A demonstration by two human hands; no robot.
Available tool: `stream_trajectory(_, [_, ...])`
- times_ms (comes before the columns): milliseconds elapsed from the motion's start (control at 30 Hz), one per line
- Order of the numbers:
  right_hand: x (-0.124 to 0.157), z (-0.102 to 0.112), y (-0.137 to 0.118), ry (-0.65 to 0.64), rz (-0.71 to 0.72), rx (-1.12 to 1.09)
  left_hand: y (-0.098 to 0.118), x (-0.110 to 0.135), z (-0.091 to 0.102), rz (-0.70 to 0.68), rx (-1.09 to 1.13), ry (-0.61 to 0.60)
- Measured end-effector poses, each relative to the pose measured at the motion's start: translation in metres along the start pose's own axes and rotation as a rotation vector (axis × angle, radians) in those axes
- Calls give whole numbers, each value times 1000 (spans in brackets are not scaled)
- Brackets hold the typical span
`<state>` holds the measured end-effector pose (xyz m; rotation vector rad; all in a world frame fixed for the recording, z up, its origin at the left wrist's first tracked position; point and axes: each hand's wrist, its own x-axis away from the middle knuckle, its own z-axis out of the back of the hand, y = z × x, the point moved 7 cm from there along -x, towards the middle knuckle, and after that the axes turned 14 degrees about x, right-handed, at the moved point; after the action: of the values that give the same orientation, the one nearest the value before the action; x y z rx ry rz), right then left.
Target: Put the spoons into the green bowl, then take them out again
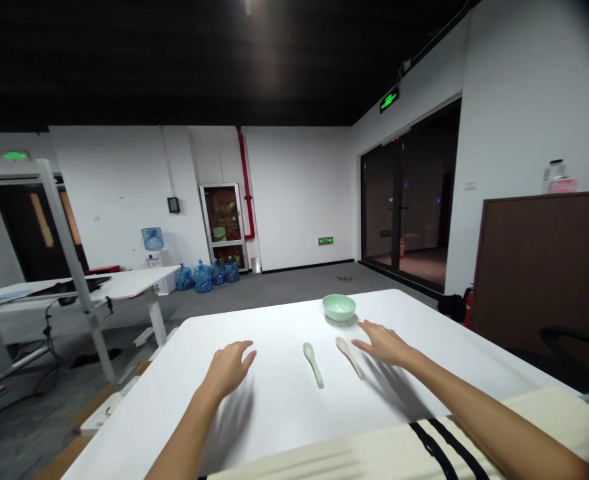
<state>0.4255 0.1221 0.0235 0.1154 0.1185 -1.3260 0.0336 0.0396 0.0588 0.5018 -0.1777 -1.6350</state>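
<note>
A pale green bowl (pixel 339 309) stands upright near the far edge of the white table (pixel 284 413). In front of it lie a green spoon (pixel 313 365) and, to its right, a beige spoon (pixel 350 359), both with handles toward me. My left hand (pixel 228 367) hovers over the table left of the green spoon, thumb and fingers apart, holding nothing. Just right of the beige spoon and below the bowl, my right hand (pixel 383 343) is held above the tabletop with its fingers spread and nothing in them.
Another white table (pixel 139 277) with a metal post stands at left. Several blue water bottles (pixel 203 277) sit by the far wall beside a water dispenser (pixel 152 247). At right is a brown partition (pixel 549 273). Glass doors (pixel 404 207) are at the back right.
</note>
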Motion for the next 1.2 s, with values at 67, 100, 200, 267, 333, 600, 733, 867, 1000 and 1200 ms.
stream_trajectory(67, [1, -6, 3, -32, -7, 8, 1, 1, 1, 5, -2, -4])
stream_trajectory(100, [1, -8, 3, -37, -5, 5, 1, 2, 1, 7, -2, -7])
stream_trajectory(200, [0, -7, 3, -26, 3, -11, 3, 3, 2, 13, -1, -10])
stream_trajectory(267, [1, -6, 3, -23, 5, -18, 4, 3, 3, 17, -4, -17])
stream_trajectory(333, [2, -5, 2, -26, 9, -22, 5, 4, 3, 20, -9, -22])
stream_trajectory(600, [3, -6, 1, -29, 9, -52, 6, 5, 5, 19, 8, -19])
stream_trajectory(733, [1, -9, 3, -29, 2, -74, 6, 5, 4, 14, 9, -18])
stream_trajectory(867, [-4, -12, 7, -20, -1, -89, 6, 4, 4, 12, 4, -16])
stream_trajectory(1000, [-13, -9, 8, 8, -18, -87, 5, 4, 3, 6, 9, -17])
stream_trajectory(1200, [-32, -3, -5, -34, -9, -12, 6, 3, 2, -3, -1, -26])
